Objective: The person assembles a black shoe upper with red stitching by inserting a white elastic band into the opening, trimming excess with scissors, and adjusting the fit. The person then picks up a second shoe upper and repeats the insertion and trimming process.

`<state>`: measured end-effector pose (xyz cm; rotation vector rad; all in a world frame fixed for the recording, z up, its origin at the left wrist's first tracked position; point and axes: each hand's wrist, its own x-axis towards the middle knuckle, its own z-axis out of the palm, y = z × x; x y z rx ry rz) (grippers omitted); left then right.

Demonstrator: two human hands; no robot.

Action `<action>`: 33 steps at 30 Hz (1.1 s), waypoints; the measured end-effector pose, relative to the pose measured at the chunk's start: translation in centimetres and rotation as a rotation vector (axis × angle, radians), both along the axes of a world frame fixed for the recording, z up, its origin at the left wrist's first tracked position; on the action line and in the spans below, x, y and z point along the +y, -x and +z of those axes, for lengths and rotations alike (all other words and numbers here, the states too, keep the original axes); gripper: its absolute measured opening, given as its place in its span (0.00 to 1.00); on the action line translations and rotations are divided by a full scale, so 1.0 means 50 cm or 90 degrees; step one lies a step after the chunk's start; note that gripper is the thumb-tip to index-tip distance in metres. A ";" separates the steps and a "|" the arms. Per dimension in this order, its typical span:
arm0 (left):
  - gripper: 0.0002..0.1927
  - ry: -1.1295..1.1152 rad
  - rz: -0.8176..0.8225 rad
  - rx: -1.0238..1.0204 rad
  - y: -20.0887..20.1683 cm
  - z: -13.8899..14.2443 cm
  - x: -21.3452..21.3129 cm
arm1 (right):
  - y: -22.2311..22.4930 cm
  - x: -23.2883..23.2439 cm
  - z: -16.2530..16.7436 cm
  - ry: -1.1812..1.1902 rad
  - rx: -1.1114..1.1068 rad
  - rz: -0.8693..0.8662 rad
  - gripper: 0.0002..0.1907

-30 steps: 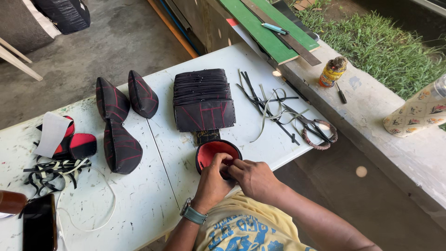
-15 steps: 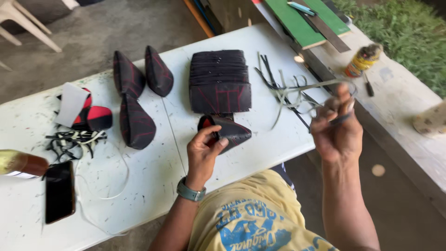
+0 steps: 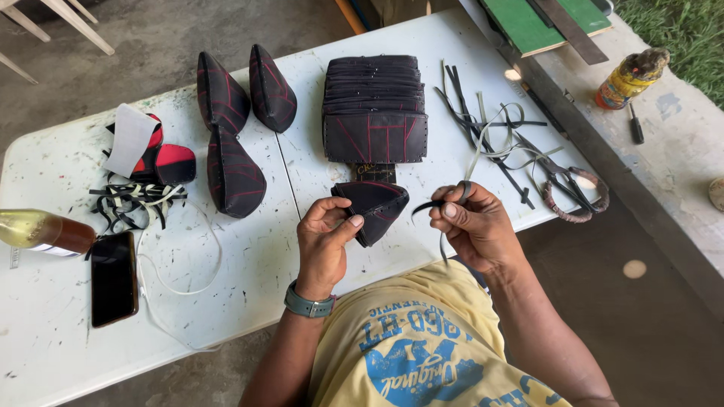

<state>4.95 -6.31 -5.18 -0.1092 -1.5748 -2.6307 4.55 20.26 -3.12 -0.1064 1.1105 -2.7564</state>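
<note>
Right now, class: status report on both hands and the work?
Left hand grips folded black piece. Right hand pinches thin strip. Nothing between them.

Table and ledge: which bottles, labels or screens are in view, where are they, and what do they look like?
Phone: table's left, flat black rectangle, dark screen.
Glass bottle: left edge, lying down, amber liquid, pale label.
Small bottle: concrete ledge, upper right, yellow and red.

White folding table [image 3: 68, 332], concrete floor [image 3: 151, 45], perhaps sunlit grass [image 3: 690, 26].

Stitched piece [image 3: 373, 207] before stack [image 3: 373, 109], left of strips [image 3: 498, 143]
</note>
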 end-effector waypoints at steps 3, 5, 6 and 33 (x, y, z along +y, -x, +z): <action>0.13 0.000 -0.025 -0.017 0.000 -0.011 -0.003 | -0.001 -0.009 0.007 -0.021 0.060 0.009 0.04; 0.11 0.124 -0.039 0.023 -0.002 -0.010 -0.001 | 0.002 -0.013 0.012 0.006 0.091 0.024 0.04; 0.10 0.236 -0.040 0.060 -0.003 -0.007 0.000 | 0.005 -0.017 0.014 0.006 0.092 0.030 0.04; 0.11 0.280 -0.021 0.147 0.042 0.026 0.065 | 0.004 -0.094 0.043 -0.414 0.222 -0.081 0.18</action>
